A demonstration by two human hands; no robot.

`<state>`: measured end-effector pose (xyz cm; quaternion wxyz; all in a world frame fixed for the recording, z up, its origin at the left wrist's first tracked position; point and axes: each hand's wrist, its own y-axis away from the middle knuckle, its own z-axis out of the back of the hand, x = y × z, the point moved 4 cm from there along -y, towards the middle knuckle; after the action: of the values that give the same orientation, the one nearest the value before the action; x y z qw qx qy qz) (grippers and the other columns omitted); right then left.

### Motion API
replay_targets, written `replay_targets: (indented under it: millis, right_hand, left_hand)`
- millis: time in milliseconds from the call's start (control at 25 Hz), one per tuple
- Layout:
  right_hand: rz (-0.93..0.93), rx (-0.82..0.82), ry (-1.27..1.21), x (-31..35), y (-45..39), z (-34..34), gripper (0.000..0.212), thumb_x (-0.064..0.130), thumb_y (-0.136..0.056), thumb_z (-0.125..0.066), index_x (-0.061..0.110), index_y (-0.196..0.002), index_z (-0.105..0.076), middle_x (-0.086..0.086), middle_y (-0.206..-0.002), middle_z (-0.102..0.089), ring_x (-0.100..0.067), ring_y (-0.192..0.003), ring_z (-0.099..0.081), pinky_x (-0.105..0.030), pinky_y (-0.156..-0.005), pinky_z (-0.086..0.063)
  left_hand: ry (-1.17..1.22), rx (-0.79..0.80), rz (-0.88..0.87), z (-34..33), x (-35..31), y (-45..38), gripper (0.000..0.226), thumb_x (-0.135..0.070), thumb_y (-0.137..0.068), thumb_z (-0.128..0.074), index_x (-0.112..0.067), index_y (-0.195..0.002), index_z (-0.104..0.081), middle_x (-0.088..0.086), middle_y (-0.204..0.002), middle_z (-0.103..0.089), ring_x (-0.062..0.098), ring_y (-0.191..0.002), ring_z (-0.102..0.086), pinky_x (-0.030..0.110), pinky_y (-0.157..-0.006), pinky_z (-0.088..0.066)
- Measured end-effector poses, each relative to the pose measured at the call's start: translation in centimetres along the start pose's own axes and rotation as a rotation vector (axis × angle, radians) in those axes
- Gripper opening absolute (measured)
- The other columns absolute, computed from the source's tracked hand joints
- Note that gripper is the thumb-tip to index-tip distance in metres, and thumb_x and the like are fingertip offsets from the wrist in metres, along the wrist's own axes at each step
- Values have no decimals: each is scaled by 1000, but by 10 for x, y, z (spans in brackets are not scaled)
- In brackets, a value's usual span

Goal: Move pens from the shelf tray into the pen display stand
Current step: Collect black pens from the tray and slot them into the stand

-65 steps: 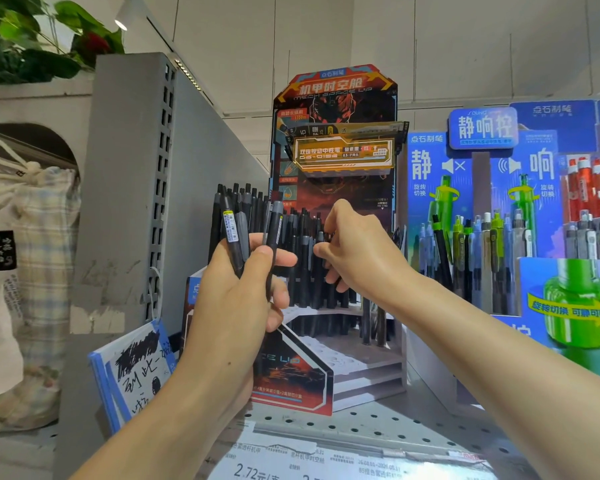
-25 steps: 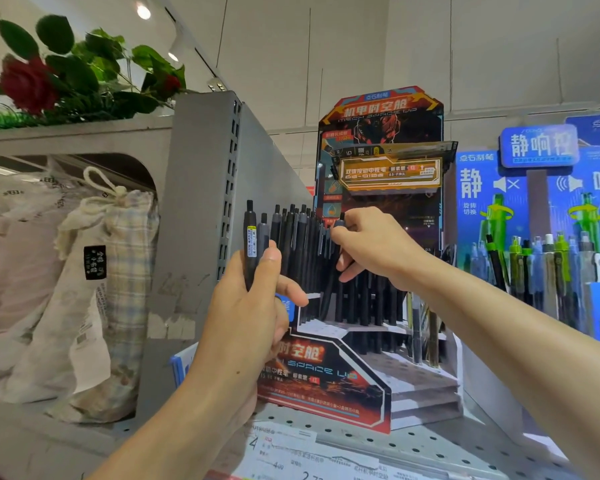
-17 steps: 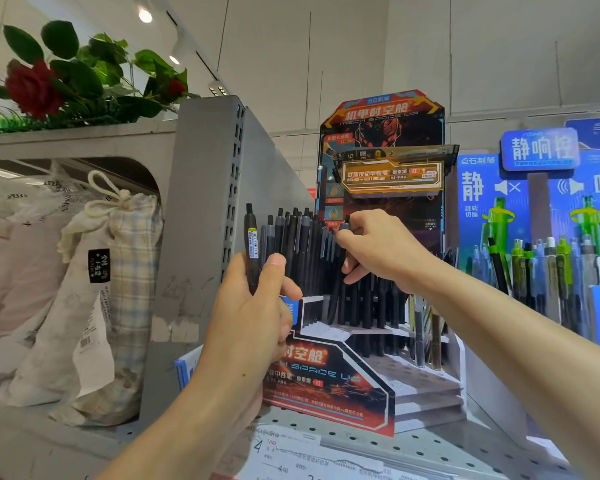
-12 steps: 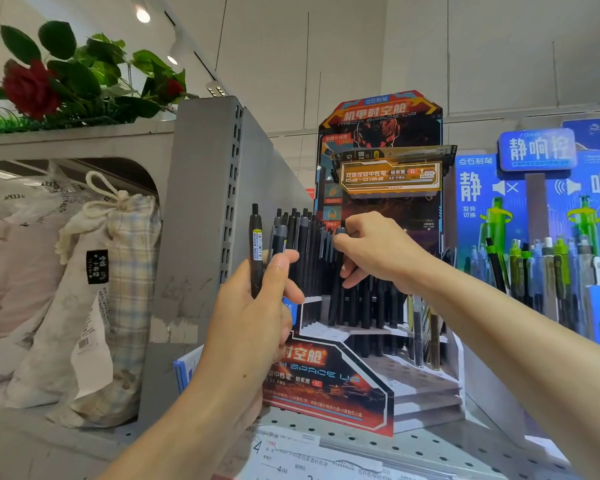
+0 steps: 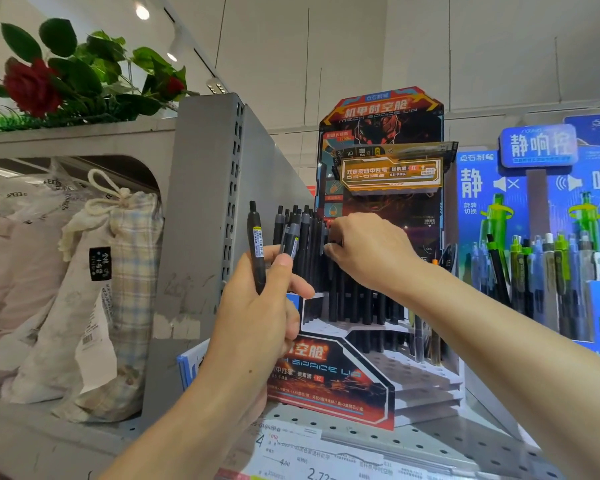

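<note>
Two black pens (image 5: 257, 251) stand up out of the person's left hand (image 5: 257, 323), as far as I can count; the thumb presses them against the curled fingers, so this grip is closed around them. One pen rises higher than the other, and both carry a small white and yellow label on the barrel. The right hand (image 5: 368, 251) reaches into the back row of the pen display stand (image 5: 333, 375). Its fingertips are curled and pinch the top of one black pen there, it seems, but the hand hides most of the contact.

Such pens are light and stiff, in my judgement, and the plastic barrel is smooth and a little slippery. A pinch near the upper end, close to the clip, should be the best hold, because then the tip is free to find its hole in the stand. Several pens in one fist can slide against each other, so the left hand must keep a firm pressure.

Many black pens already stand upright and close together on the upper steps of the stand. The lower white steps in front show rows of small holes without pens. I cannot see the shelf tray. Blue displays with green pens (image 5: 520, 271) stand just beside, to the right.
</note>
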<state>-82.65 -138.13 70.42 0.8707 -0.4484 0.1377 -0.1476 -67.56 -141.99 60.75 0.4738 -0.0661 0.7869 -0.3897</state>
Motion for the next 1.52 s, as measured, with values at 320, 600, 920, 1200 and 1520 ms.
replay_targets:
  millis: [320,600,920,1200,1520]
  right_hand:
    - [1,-12,-334,-4,2,16,28,40,-103,-52,18,-102,-70,1,-94,-71,-12,-80,-66,-33,-70,-51]
    - [27,488,-1294,-2,28,27,35,24,-97,-65,-9,-108,-66,-3,-74,-67,-11,-66,-64,-21,-58,-54]
    - [-229,-14,-952,-44,15,25,18,22,-106,-51,6,-103,-61,-8,-78,-65,-19,-61,-69,-39,-64,-64]
    - [-114,-7,-676,-28,20,10,28,23,-105,-52,26,-78,-49,-8,-74,-68,-16,-58,-72,-15,-45,-49]
    - [-112,25,-692,-33,21,1,12,20,-102,-59,20,-112,-52,-6,-77,-68,-14,-56,-71,-27,-53,-61]
  left_hand:
    - [41,37,43,-11,-2,2,17,-26,-105,-48,-32,-109,-64,-4,-69,-67,4,-42,-39,17,-36,-31]
    - [43,77,48,-25,0,2,13,-26,-106,-47,-26,-109,-60,-6,-71,-69,5,-42,-43,19,-36,-33]
    - [124,95,128,-20,4,11,45,-61,-96,-46,-19,-103,-60,-2,-63,-49,8,-40,-28,17,-35,-23]
    - [201,81,144,-19,3,11,25,-33,-102,-40,-19,-87,-53,-7,-58,-48,6,-39,-28,18,-33,-23]
    - [119,29,101,-14,8,9,24,-35,-105,-43,-18,-96,-58,-6,-59,-48,5,-39,-28,17,-32,-24]
